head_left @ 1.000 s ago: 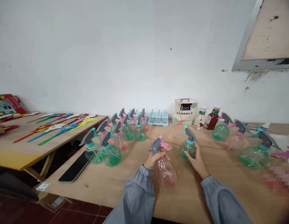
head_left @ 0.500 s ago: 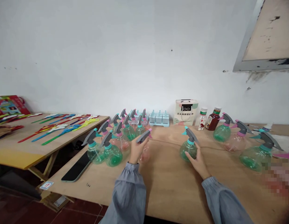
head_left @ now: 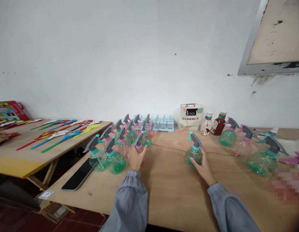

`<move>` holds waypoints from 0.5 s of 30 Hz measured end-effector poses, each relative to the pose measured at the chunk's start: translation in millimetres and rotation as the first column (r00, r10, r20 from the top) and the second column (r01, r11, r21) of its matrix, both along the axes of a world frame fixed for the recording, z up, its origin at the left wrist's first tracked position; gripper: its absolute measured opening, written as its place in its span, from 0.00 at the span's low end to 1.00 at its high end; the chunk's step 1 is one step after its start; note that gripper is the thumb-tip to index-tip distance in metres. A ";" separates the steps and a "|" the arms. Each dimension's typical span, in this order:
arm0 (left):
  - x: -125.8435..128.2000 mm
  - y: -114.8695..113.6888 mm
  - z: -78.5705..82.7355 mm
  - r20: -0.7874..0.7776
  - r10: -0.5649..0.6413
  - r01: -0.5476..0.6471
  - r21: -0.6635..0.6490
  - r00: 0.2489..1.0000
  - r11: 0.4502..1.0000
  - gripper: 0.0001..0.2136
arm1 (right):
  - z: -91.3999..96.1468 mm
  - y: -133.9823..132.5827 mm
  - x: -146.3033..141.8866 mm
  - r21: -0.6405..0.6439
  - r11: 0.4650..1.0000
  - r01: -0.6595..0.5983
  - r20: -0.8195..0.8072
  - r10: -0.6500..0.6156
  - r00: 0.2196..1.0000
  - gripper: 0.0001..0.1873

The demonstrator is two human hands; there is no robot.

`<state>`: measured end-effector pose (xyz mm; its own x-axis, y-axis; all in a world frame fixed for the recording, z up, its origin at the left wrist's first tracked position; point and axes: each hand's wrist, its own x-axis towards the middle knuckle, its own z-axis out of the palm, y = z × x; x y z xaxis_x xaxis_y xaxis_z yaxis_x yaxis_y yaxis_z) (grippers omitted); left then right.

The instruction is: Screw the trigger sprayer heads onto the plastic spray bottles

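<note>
My left hand (head_left: 136,158) is closed around a pink spray bottle (head_left: 139,140) with a grey trigger head. Most of its body is hidden behind my fingers. It stands at the right front of a cluster of pink and green spray bottles, among them a green spray bottle (head_left: 116,162) with a turquoise collar. Farther right, my right hand (head_left: 204,168) grips another green spray bottle (head_left: 193,157) from its right side, thumb across the front. That one is upright on the wooden table (head_left: 173,190), its turquoise nozzle pointing left.
A phone (head_left: 78,175) lies at the table's left. Along the wall are a blue popsicle mould (head_left: 163,124), a paper bag (head_left: 191,117) and two bottles. At right stand several spray bottles, including a green one (head_left: 262,164). Colourful hand-shaped items (head_left: 63,137) cover the left table.
My left hand has moved left and slightly down with the pink spray bottle, whose head now shows above my fingers. My right hand stays on the green spray bottle. The view has shifted slightly.
</note>
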<state>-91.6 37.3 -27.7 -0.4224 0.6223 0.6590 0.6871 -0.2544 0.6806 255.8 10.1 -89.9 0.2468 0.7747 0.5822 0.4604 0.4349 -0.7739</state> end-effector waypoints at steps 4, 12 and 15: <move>-5.9 2.5 -18.8 -0.059 0.078 -0.084 -0.112 0.995 0.990 0.22 | 0.2 -0.7 -0.4 0.001 1.000 0.009 0.008 -0.009 1.000 0.42; 0.2 15.1 -17.2 0.024 0.071 -0.072 0.074 0.997 0.995 0.23 | 3.3 -3.6 -2.8 0.016 1.000 -0.003 0.010 0.003 1.000 0.40; 2.3 17.4 -20.6 0.031 0.053 -0.055 0.079 0.998 0.995 0.24 | 1.5 -1.7 -1.8 0.006 1.000 -0.010 -0.005 0.010 1.000 0.41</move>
<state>-89.3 54.7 -48.3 -0.4738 0.5441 0.6924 0.6813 -0.2717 0.6797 254.1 8.4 -88.4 0.2421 0.7733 0.5860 0.4521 0.4445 -0.7734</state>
